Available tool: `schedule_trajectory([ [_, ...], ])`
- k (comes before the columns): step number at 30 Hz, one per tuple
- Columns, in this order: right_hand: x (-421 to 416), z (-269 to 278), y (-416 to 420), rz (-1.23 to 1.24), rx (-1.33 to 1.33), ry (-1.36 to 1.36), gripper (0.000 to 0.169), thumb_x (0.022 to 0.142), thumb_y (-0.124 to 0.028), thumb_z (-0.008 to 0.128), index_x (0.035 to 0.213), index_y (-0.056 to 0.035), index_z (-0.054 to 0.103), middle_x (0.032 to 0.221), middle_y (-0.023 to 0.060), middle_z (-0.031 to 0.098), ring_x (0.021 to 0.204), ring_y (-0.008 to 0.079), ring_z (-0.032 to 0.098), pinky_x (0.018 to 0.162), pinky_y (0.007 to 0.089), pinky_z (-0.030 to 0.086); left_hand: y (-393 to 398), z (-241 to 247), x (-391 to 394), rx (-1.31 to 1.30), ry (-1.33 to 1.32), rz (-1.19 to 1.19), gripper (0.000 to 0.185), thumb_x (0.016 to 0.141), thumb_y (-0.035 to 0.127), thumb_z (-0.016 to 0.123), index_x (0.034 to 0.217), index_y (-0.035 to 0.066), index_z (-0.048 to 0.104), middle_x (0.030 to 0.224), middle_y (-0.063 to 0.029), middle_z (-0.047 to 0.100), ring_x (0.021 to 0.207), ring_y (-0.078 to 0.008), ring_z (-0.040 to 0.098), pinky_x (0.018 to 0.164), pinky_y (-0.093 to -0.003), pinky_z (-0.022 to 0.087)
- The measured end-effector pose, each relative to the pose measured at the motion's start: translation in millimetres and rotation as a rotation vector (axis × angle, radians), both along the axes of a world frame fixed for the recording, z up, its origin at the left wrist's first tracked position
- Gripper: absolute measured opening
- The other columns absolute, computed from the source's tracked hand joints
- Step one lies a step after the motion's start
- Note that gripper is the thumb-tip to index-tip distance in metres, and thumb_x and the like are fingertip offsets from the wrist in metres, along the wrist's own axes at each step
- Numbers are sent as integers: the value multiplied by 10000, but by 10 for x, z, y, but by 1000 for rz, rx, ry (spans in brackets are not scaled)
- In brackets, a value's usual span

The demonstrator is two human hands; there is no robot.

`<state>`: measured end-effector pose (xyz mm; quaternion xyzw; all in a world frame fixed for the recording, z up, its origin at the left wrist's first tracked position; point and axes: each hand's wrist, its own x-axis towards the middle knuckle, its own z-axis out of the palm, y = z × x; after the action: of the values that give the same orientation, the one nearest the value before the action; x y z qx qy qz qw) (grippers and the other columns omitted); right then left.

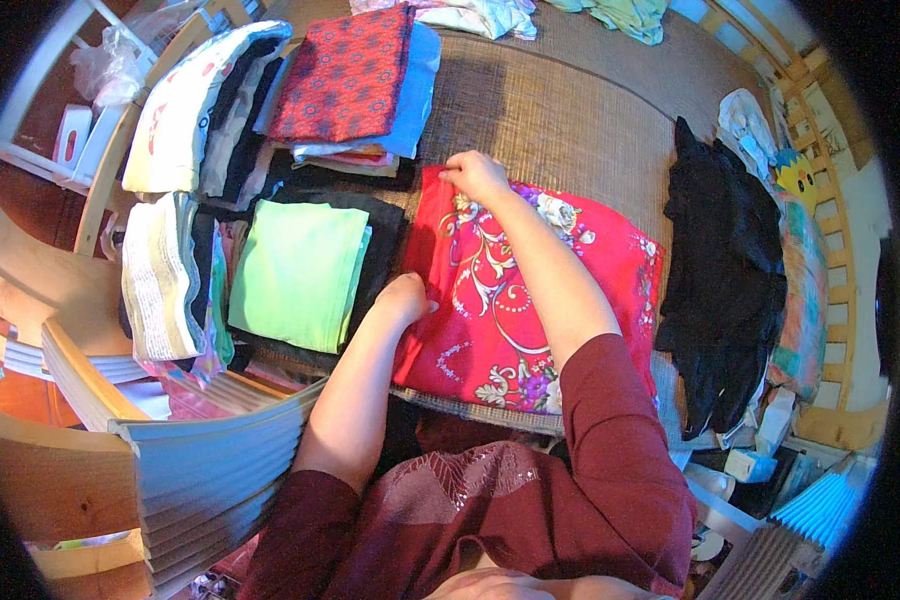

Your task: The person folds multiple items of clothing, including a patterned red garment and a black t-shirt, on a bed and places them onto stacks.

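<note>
In front of me a red floral cloth (487, 300) lies spread and partly folded on a woven mat (562, 112). My right hand (478, 175) pinches the cloth's far left corner between thumb and fingers. Lower down, my left hand (406, 295) grips the left edge, where a plain red strip is doubled over; some of its fingers are hidden. Just left of that hand, a folded light green cloth (300, 270) rests on dark folded fabric.
Beyond the green cloth stands a folded stack topped by a red patterned cloth (345, 75). Folded garments (161, 277) line the left side. Black clothing (724, 285) and a plaid pillow (799, 300) lie at right, beside a wooden bed rail (838, 300).
</note>
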<state>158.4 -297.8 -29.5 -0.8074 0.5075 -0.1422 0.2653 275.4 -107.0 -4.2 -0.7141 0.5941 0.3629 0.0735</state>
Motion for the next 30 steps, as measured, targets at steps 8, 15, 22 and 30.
schedule_trajectory([
  [8,94,-685,-152,-178,-366,206,248,754,-341,576,905,-150,624,909,100,613,900,286,562,765,449,396,14,296,-55,454,90,-78,618,654,216,746,1078,-66,395,890,-233,600,633,-287,623,503,-370,510],
  [15,52,-452,297,-257,-439,202,302,769,-236,542,1050,-126,541,1098,96,493,1085,265,419,883,519,277,259,174,46,470,99,-137,738,656,213,743,1151,-66,271,839,-214,593,545,-266,604,423,-362,487],
  [22,-1433,-83,1196,-519,-333,360,569,713,-285,645,1210,-112,428,1306,121,321,1228,306,263,912,690,126,523,492,-51,250,-105,-73,700,671,206,728,1151,-50,287,845,-224,599,603,-296,617,474,-377,494],
  [30,-2849,73,2070,-881,230,505,672,767,-389,598,1258,-35,307,1221,226,377,1101,370,421,878,483,392,681,9,109,77,-323,-48,432,881,169,282,1281,10,316,1109,-209,546,1005,-302,560,832,-398,451],
])
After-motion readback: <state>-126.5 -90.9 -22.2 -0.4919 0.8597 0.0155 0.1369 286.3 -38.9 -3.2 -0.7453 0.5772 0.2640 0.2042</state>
